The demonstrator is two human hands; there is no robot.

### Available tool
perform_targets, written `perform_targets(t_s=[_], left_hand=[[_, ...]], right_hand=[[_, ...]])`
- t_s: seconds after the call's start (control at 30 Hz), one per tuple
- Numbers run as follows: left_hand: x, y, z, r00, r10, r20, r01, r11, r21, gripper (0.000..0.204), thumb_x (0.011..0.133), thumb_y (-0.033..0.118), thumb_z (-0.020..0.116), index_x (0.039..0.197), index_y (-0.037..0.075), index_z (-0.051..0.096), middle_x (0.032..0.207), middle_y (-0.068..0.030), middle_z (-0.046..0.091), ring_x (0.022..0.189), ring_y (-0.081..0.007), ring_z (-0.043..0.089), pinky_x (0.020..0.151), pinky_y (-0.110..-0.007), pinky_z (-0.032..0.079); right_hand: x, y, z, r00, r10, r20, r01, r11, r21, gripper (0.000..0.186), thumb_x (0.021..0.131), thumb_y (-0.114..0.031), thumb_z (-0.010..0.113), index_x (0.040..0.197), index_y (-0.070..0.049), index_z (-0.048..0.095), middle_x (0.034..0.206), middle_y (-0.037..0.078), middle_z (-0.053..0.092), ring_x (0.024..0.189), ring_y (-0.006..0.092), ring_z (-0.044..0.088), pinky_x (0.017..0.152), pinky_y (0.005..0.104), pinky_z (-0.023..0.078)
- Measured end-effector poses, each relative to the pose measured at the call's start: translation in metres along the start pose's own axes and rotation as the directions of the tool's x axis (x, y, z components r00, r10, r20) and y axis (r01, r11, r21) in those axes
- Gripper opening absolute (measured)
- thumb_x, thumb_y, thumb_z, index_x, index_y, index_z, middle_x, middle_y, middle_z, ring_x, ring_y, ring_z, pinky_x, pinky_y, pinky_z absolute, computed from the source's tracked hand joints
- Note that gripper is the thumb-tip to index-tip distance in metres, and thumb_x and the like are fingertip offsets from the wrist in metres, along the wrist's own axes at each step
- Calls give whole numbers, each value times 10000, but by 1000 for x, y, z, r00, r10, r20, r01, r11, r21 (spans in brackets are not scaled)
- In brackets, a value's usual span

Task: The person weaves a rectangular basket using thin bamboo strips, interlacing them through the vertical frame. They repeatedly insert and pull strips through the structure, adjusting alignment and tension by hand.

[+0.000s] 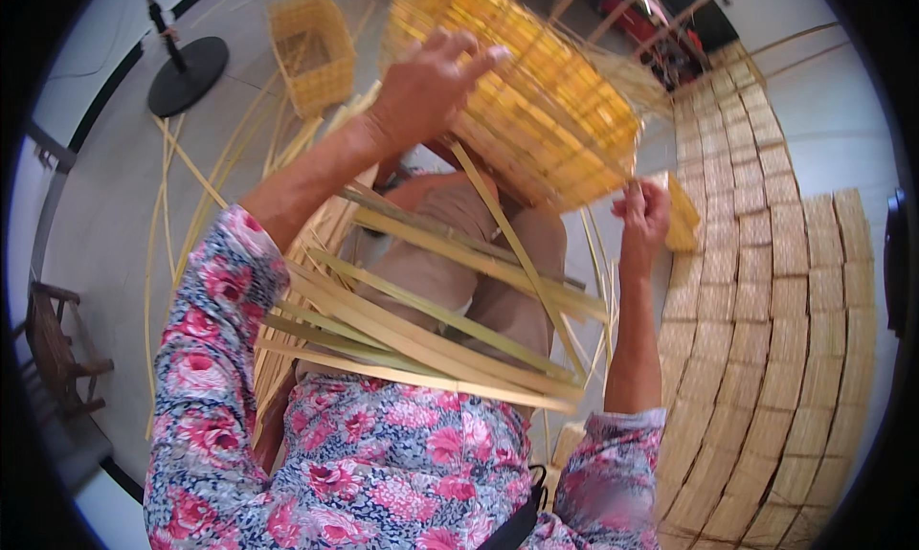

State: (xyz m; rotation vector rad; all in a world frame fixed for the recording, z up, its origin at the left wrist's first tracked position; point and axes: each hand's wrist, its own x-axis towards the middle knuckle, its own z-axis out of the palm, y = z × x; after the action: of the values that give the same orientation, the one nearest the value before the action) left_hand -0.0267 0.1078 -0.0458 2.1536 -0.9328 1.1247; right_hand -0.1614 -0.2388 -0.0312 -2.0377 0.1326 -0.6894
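A yellow woven bamboo basket is tilted on its side at the top centre, above my lap. My left hand is at its left part, fingers curled on a bamboo strip that runs across the weave. My right hand pinches that strip beside the basket's right corner. Several loose pale and greenish strips lie across my thighs and to the left.
A smaller yellow basket stands behind left, near a black round stand base. A wooden stool is at far left. Rows of many woven pieces cover the floor at right. A yellow piece sits beside my right hand.
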Motion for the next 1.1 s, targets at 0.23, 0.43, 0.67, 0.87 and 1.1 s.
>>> perform_targets(t_s=[0.23, 0.43, 0.67, 0.87, 1.1], left_hand=[[21, -19, 16, 981, 65, 180, -50, 995, -84, 212, 959, 160, 608, 1161, 105, 640, 1021, -129, 620, 838, -343, 628, 739, -455, 518], [27, -31, 19, 969, 116, 219, -54, 961, -270, 134, 1022, 142, 528, 1078, 40, 595, 900, -164, 578, 794, -382, 590, 713, -444, 470], [24, -32, 22, 977, 112, 179, -64, 964, -259, 133, 1017, 146, 538, 1080, 39, 588, 860, -168, 540, 765, -375, 579, 692, -449, 467], [22, -43, 22, 957, 42, 285, 38, 962, -271, 127, 1025, 118, 541, 1098, 34, 603, 878, -114, 556, 731, -242, 630, 662, -385, 519], [24, -40, 22, 894, -100, 437, 328, 809, -487, 125, 1048, 116, 546, 1087, 11, 601, 927, -67, 585, 801, -159, 702, 703, -287, 565]], right_hand=[[-12, 6, 19, 997, 69, -46, -62, 990, 130, 311, 971, -210, 713, 1176, -49, 543, 916, 30, 608, 725, 81, 595, 595, 232, 532], [-14, -1, 22, 989, -56, -134, 64, 996, 57, 313, 945, -159, 740, 1196, -64, 579, 971, 16, 584, 782, 87, 563, 623, 238, 517], [-1, -5, 27, 955, -283, -90, 264, 947, -183, 117, 921, -97, 742, 997, -22, 694, 949, 40, 574, 762, 119, 579, 650, 266, 506], [6, -8, 27, 966, -249, -74, 238, 962, -133, 81, 925, -64, 714, 965, 4, 695, 898, 81, 604, 708, 166, 626, 643, 295, 520], [14, -9, 25, 971, -237, -45, 216, 938, -272, 74, 929, -65, 697, 951, 5, 685, 850, 95, 614, 717, 180, 638, 651, 319, 527]])
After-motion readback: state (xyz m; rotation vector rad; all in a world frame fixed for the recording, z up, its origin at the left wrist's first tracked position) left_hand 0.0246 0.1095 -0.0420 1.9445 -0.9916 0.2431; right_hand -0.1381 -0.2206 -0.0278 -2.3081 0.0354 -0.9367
